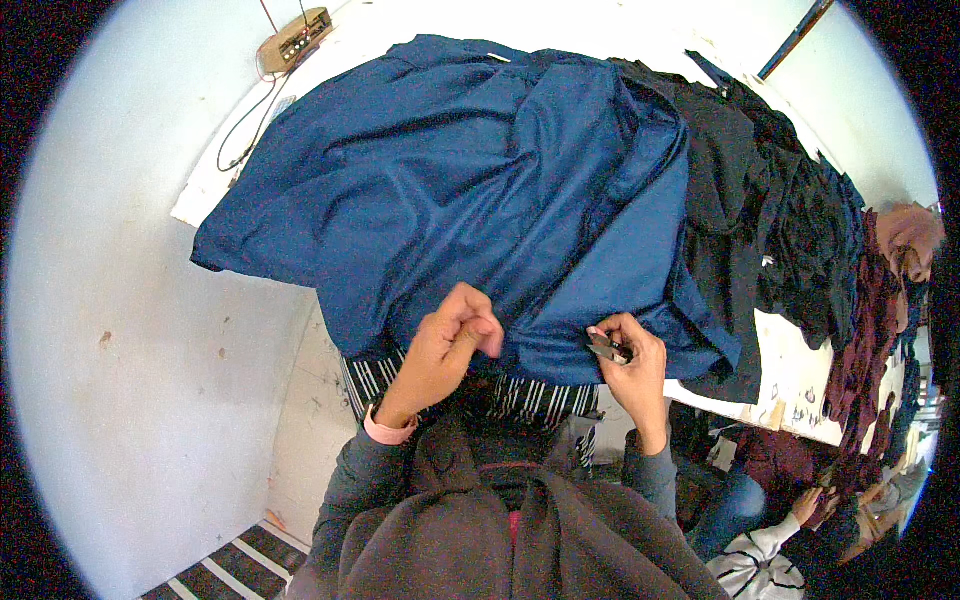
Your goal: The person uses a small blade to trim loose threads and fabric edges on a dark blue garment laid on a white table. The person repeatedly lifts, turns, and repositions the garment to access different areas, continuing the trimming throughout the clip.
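A large blue cloth (440,190), which looks like a garment, lies spread and creased over the table, its near edge hanging over the front. My left hand (450,345) is above that near edge, fingers curled in with thumb against them. Whatever they may pinch is hidden. A pair of small metal thread snips (608,347) rests in my right hand (637,368), fingers closed around it, beside the lower right part of the blue cloth.
Black garments (720,150) are heaped to the right, with maroon cloth (865,340) beyond them. A wooden box with wires (295,42) sits at the far left of the white table (205,195). Another person's hand (808,505) shows at the lower right. Striped fabric (545,397) hangs below the table's edge.
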A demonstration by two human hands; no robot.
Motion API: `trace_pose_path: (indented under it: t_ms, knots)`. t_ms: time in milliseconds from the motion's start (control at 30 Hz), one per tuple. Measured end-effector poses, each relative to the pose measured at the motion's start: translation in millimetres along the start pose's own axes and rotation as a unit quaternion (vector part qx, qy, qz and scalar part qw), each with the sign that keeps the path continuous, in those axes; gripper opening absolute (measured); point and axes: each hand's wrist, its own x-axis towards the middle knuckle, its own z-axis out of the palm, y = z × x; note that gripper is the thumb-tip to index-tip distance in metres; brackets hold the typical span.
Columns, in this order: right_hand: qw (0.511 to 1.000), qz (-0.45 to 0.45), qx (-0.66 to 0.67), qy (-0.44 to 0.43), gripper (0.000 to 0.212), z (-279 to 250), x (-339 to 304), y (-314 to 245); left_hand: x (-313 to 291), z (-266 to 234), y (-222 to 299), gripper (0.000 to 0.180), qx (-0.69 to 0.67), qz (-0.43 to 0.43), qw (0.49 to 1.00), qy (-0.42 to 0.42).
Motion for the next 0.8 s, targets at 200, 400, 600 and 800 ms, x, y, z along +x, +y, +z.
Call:
trace_pose_path:
  t_ms: [200,400,600,800]
  knots:
    - [1.0,0.022,0.001,0.003,0.013,1,0,2,-32,-139,-7,0.022,0.291,0.026,0.893,0.341]
    - [0.988,-0.121,-0.099,0.008,0.043,1,2,-9,-78,-251,-5,0.031,0.223,0.039,0.857,0.462]
    - [0.824,-0.122,0.25,-0.494,0.022,-57,-14,-21,-22,-174,23,0.072,0.349,0.033,0.859,0.372]
    - [0.575,-0.34,0.555,-0.496,0.039,-76,-30,15,27,-128,2,0.056,0.665,0.007,0.73,0.158]
